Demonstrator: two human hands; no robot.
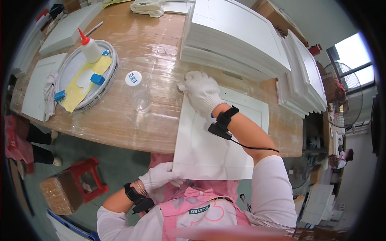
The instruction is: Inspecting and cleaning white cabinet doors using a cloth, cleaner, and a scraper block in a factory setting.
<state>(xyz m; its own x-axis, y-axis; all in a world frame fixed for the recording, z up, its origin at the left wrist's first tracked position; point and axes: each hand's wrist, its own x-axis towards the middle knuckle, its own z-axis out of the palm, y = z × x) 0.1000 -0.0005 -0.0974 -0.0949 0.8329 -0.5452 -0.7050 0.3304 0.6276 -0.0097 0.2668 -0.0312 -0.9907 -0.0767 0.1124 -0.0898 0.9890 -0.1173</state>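
A white framed panel (pixel 217 148), like a cabinet door, lies partly on the table, and its near end juts over the table's edge toward my body. My left hand (pixel 161 176), in a white knitted glove, pinches the panel's near left corner, thumb on top. My right hand (pixel 202 91), gloved the same way, rests at the panel's far left corner. Its fingers are curled, and whatever they may hold is hidden beneath them. To the left of the panel stands a clear plastic bottle (pixel 140 96) with a white lid.
A tall stack of white panels (pixel 237 36) rises behind my right hand, with more leaning panels (pixel 301 72) beside it. At left, a round lid (pixel 114 76) carries a red-tipped glue bottle (pixel 91 50), yellow paper and blue blocks. A red stool (pixel 90 178) stands on the floor.
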